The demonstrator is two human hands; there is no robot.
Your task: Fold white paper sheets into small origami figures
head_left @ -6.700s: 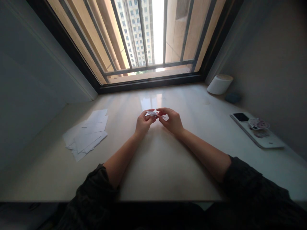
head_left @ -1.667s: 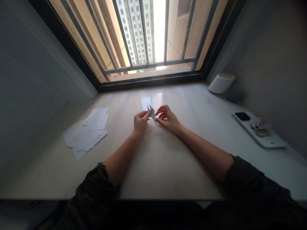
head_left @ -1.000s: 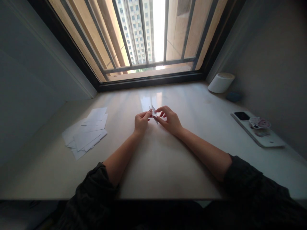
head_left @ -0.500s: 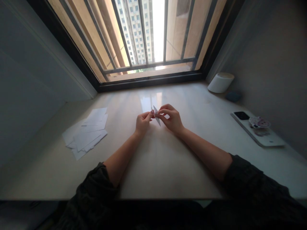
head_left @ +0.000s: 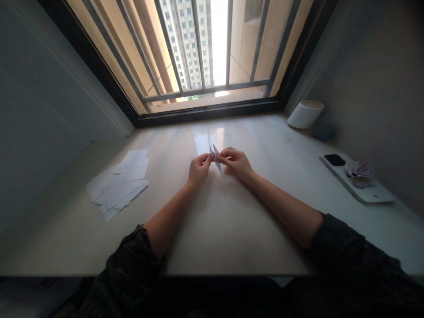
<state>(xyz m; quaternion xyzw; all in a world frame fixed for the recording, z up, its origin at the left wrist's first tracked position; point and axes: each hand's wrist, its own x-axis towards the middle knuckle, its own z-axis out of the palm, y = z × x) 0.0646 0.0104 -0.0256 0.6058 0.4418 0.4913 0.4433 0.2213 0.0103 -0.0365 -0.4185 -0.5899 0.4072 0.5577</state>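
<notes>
A small folded piece of white paper [head_left: 216, 157] with pointed ends is held just above the pale table [head_left: 225, 221], between both hands. My left hand [head_left: 198, 168] pinches its left side with thumb and forefinger. My right hand [head_left: 236, 162] pinches its right side, the other fingers curled under. The paper stands nearly upright, one tip pointing at the window, the other down towards the table.
A loose pile of white paper sheets [head_left: 117, 185] lies at the left. At the right lie a white phone [head_left: 356, 183] with a round sticker, a white roll [head_left: 304, 115] and a small dark object [head_left: 323, 132]. A barred window [head_left: 205, 57] is behind the table.
The folded paper has been turned from lying flat to standing on end between my fingertips. In the last second my right fingers have closed in on it.
</notes>
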